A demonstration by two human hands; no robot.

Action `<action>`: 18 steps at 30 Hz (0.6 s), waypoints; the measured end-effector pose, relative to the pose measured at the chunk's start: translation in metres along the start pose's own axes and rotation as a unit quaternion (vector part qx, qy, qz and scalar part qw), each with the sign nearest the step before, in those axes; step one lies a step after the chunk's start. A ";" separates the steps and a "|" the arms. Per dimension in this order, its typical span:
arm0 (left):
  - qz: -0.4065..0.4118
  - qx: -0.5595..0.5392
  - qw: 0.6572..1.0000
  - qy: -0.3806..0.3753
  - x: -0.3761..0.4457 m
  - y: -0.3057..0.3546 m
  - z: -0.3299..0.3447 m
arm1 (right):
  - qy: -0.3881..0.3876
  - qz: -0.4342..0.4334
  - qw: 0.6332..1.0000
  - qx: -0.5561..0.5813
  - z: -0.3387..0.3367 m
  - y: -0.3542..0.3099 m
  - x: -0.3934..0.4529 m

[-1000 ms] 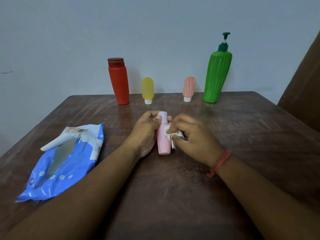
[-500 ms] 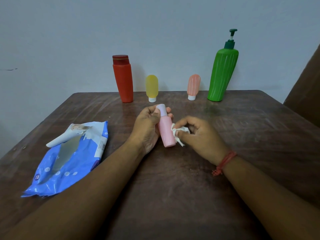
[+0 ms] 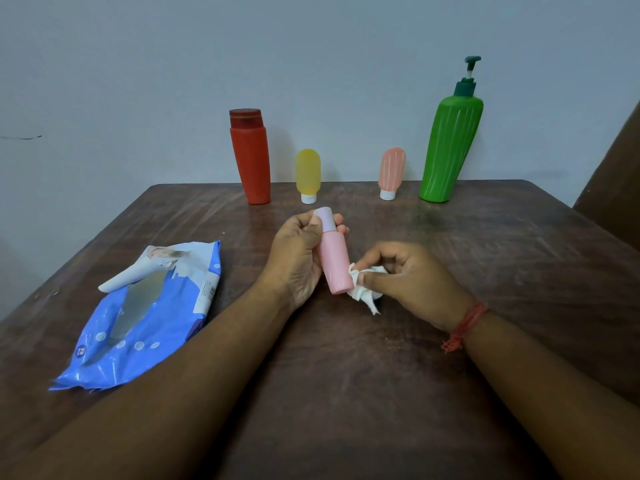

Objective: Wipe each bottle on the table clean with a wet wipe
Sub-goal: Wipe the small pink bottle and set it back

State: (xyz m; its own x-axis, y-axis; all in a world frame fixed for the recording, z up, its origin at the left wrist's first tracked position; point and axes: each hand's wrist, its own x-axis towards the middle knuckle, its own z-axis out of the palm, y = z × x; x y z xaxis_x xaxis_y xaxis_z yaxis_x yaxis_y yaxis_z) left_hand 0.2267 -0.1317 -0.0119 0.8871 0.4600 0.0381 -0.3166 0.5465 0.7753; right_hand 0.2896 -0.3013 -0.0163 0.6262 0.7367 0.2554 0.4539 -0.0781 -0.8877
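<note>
My left hand [image 3: 294, 261] grips a small pink bottle [image 3: 335, 263] with a pale lilac cap near its top, tilted over the table's middle. My right hand [image 3: 412, 278] pinches a crumpled white wet wipe [image 3: 365, 291] against the bottle's lower right side. Along the far edge stand a red bottle [image 3: 251, 157], a small yellow tube [image 3: 307, 174], a small salmon tube [image 3: 391, 173] and a tall green pump bottle [image 3: 448, 143].
An opened blue wet-wipe pack [image 3: 138, 317] lies on the left of the brown wooden table [image 3: 346, 375]. A grey wall rises behind the bottles. A dark brown panel [image 3: 613, 174] stands at the far right edge.
The wipe and my right hand have slid down from the pink bottle's upper half to its lower end. The bottle has tilted, its base swinging right.
</note>
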 end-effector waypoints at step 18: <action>0.046 0.155 0.987 -0.012 0.003 -0.008 0.000 | 0.054 -0.252 0.931 -0.258 0.012 -0.009 0.001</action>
State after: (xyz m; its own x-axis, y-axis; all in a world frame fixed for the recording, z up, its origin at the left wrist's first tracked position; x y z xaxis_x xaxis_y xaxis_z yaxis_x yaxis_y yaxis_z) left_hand 0.2316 -0.1343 -0.0179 0.8681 0.4791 0.1298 -0.2822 0.2612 0.9231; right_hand 0.2789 -0.2919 -0.0123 0.2992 0.6980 0.6505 0.9339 -0.0743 -0.3497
